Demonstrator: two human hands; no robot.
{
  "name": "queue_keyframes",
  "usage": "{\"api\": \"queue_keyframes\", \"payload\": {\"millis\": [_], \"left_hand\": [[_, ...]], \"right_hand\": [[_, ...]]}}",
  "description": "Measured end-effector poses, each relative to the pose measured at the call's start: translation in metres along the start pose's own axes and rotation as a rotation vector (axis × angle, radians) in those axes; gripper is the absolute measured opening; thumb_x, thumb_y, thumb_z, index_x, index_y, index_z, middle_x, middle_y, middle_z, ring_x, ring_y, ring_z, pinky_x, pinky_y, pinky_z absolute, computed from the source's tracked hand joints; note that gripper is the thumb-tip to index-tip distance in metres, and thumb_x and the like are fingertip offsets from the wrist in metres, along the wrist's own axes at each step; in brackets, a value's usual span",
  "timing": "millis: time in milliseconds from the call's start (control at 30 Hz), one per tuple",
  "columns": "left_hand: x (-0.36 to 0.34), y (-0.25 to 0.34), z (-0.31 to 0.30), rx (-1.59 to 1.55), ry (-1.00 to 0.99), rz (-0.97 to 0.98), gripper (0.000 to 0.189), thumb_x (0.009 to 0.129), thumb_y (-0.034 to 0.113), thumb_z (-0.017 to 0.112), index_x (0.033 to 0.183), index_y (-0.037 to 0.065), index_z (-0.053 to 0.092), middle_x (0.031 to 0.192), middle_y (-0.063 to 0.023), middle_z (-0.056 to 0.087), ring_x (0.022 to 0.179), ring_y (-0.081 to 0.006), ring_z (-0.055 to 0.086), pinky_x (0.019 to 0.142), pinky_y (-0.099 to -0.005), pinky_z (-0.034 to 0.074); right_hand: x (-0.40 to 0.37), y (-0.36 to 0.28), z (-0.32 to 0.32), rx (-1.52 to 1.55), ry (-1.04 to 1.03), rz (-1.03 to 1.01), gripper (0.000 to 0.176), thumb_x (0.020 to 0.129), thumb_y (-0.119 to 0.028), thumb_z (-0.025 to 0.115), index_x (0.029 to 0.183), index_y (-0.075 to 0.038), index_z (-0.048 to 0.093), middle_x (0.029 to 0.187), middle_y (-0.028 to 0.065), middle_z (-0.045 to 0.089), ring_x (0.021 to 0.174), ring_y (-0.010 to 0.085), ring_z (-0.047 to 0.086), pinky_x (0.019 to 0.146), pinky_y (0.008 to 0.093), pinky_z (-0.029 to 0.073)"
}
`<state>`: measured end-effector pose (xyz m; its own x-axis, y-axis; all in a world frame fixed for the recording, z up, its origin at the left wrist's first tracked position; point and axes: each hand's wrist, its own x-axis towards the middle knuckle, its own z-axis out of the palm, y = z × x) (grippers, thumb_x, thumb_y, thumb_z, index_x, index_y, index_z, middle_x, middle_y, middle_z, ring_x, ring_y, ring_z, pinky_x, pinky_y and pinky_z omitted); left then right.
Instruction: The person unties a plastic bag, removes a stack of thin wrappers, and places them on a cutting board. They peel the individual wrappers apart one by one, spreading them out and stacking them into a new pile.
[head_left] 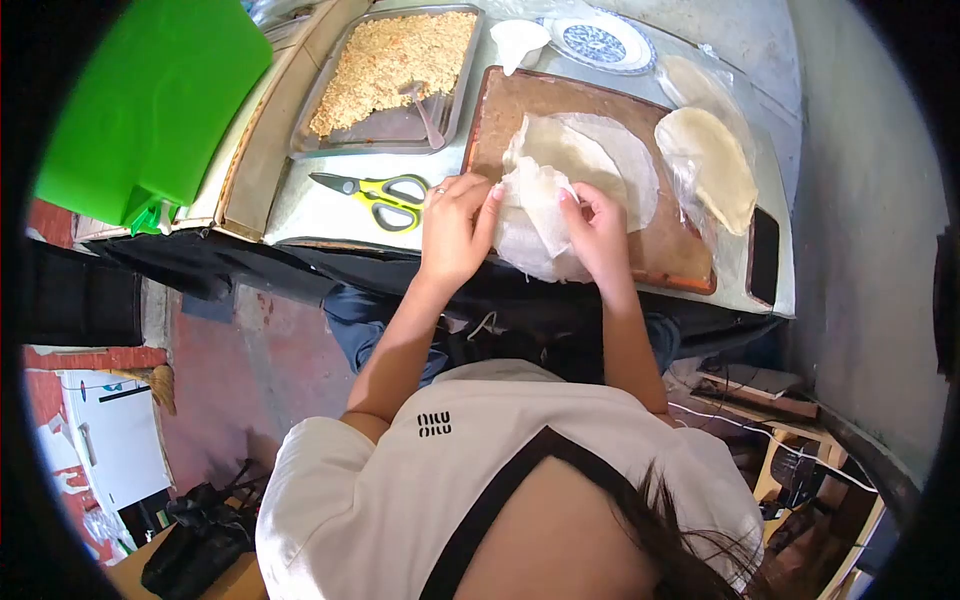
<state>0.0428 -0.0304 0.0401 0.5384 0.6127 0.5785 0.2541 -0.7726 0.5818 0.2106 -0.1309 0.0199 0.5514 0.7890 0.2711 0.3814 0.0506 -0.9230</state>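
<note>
A person in a white T-shirt works a thin, translucent wrapper over a brown wooden board at the near edge of a metal table. The left hand, fingers curled, pinches the wrapper's left edge with thumb and fingertips. The right hand, also half closed, grips the opposite edge, so that the soft, crinkled sheet stands folded between both hands. Under it, round, paper-thin sheets lie flat and overlapping on the board. To the right, a stack of pale discs sits in a clear plastic bag, with a dark phone near the table's corner. Scissors with yellow-green handles lie just left of the left hand. Beyond them a rectangular steel tray holds a crumbly, golden filling and a spoon. A blue-patterned plate stands at the far edge.
</note>
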Motion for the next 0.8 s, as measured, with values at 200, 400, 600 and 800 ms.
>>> {"api": "queue_keyframes", "payload": {"millis": [200,400,600,800], "left_hand": [[-0.007,0.012,0.006,-0.083,-0.055,0.091,0.014,0.088,0.013,0.061,0.085,0.001,0.067,0.095,-0.0108,0.065,0.09,-0.032,0.06,0.084,-0.0404,0.042],[-0.01,0.007,-0.003,0.065,0.118,-0.024,0.014,0.086,0.013,0.062,0.081,0.002,0.068,0.089,-0.0084,0.067,0.091,-0.0294,0.06,0.083,-0.0401,0.04],[-0.016,-0.002,-0.006,0.043,0.002,-0.077,0.019,0.082,0.024,0.068,0.08,0.005,0.067,0.088,-0.0091,0.067,0.091,-0.0299,0.06,0.082,-0.0397,0.041],[0.009,0.019,-0.003,0.116,-0.034,-0.071,0.034,0.075,0.04,0.075,0.082,0.008,0.066,0.078,-0.0094,0.066,0.08,-0.0301,0.061,0.075,-0.0422,0.044]], "right_hand": [[0.003,-0.022,0.016,-0.016,0.041,-0.286,0.018,0.087,-0.015,0.068,0.093,0.002,0.067,0.071,0.0076,0.065,0.061,0.0114,0.058,0.058,0.0269,0.045],[0.011,-0.016,-0.006,0.025,0.006,-0.027,0.014,0.087,-0.011,0.067,0.088,0.002,0.069,0.07,0.0043,0.065,0.064,0.0079,0.056,0.06,0.0255,0.045],[0.006,-0.004,-0.007,0.113,-0.034,-0.04,0.014,0.088,-0.01,0.065,0.093,0.002,0.069,0.074,0.0022,0.065,0.064,0.0056,0.053,0.058,0.0241,0.043],[0.002,-0.027,-0.003,0.042,-0.119,-0.122,0.014,0.091,-0.011,0.064,0.093,0.002,0.068,0.072,0.0025,0.064,0.063,0.0046,0.051,0.056,0.0239,0.042]]}}
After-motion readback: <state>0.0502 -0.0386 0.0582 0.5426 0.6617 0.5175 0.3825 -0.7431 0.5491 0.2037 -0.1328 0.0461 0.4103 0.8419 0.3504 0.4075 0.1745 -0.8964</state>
